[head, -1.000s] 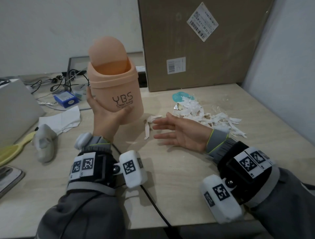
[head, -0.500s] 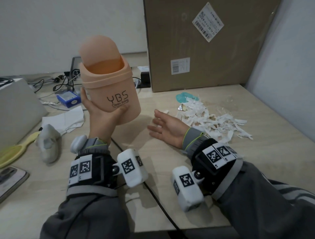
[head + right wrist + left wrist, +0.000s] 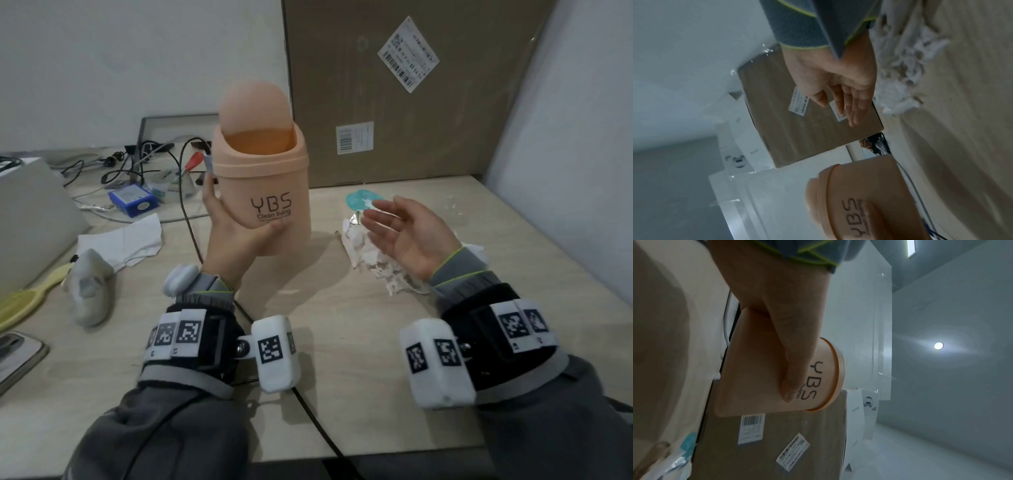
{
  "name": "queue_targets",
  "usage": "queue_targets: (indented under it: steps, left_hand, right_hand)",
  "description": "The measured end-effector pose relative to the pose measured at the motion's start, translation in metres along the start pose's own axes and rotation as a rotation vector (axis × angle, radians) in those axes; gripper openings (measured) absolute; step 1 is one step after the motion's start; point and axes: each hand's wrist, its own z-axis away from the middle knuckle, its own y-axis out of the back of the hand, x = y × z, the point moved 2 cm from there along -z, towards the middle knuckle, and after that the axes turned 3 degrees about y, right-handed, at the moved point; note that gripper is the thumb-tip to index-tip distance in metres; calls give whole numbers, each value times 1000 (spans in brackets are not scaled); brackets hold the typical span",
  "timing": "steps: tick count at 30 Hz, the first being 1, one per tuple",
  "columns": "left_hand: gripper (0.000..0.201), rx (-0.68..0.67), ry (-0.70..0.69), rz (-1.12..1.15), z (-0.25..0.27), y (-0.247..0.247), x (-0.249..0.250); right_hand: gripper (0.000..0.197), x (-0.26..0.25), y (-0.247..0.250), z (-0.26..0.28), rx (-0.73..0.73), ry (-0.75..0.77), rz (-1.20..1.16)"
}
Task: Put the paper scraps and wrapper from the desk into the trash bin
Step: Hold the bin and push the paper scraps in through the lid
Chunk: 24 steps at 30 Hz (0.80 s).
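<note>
I note my left hand (image 3: pixel 236 236) grips the trash bin (image 3: pixel 263 185) upright, raised off the desk (image 3: pixel 342 342), flap tipped open. Right hand (image 3: pixel 407 233) hovers palm-up, fingers relaxed, empty, directly over the paper scraps (image 3: pixel 370 260). Wrapper (image 3: pixel 359 202) lies just beyond, toward the back. Scraps are nearer the right hand; bin sits to its left.

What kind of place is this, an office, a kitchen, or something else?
Most likely an office or workshop desk. A light wooden desk carries tangled cables, a large cardboard box with shipping labels leans against the wall, and a small peach desktop trash bin is held above it.
</note>
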Motion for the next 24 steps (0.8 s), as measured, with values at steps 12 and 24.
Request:
queue_targets:
  steps: [12,24]
  left_hand:
    - [144,-45,61,-10,4,-14,-2]
    - [143,-65,39,-16,2,-16,-4]
  right_hand:
    - [48,-43,66,15,-172,-356,614]
    - [53,-24,75,25,-373,-581,997]
